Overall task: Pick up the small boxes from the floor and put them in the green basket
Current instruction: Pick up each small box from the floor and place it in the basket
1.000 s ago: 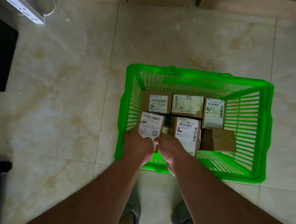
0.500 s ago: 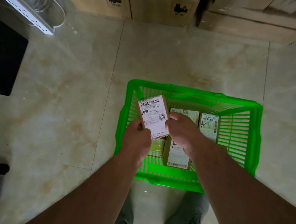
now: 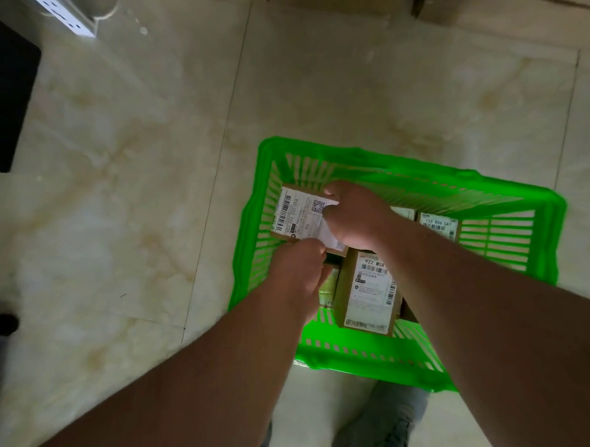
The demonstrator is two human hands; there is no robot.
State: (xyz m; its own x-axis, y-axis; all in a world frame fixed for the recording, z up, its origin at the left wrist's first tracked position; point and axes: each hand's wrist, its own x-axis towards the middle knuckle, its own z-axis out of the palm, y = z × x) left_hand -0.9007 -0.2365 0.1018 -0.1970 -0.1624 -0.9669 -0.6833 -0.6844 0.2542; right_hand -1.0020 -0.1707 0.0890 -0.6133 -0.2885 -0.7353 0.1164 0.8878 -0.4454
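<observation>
Gripping one labelled box point(image 3: 299, 216) between them, both hands work over the basket point(image 3: 545, 243): the right hand point(image 3: 354, 214) curls round its far-right end, the left hand point(image 3: 299, 275) pinches its near edge. That box sits tilted in the basket's far-left corner, seemingly not yet settled. Nearer in the basket lies a second box point(image 3: 372, 292), with a third point(image 3: 439, 224) toward the far-right side; others are hidden under the arms. No boxes show on the floor point(image 3: 118, 180) around the basket. Released while tilted, the held box could, I judge, tip onto its neighbours or wedge against the slatted wall.
</observation>
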